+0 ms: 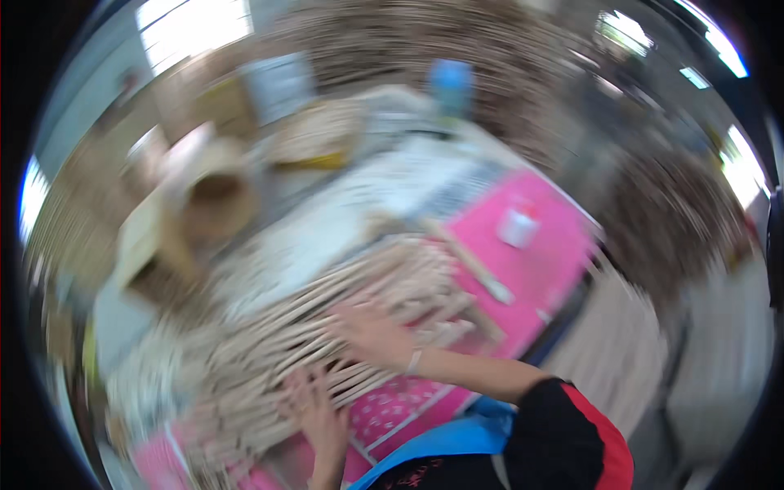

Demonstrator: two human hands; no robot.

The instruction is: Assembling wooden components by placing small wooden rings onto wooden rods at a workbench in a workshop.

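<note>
A wide heap of pale, thin wooden sticks [269, 327] lies across the table in front of me, blurred by motion. My left hand [317, 415] rests on the near edge of the heap, its fingers stretched out over the sticks. Farther right, my right hand [371, 333] reaches in from the right and lies flat on top of the sticks, fingers extended though smeared. Neither hand visibly grips a stick. Beneath the heap a pink table cover [392, 408] shows at the near side.
A white bottle [519, 224] stands on the pink sheet to the right, near a wooden strip [474, 265]. Left of the heap sit open tan containers [216, 192]. A blue object [452, 86] is at the table's far end, with large stacks of wood [408, 41] behind.
</note>
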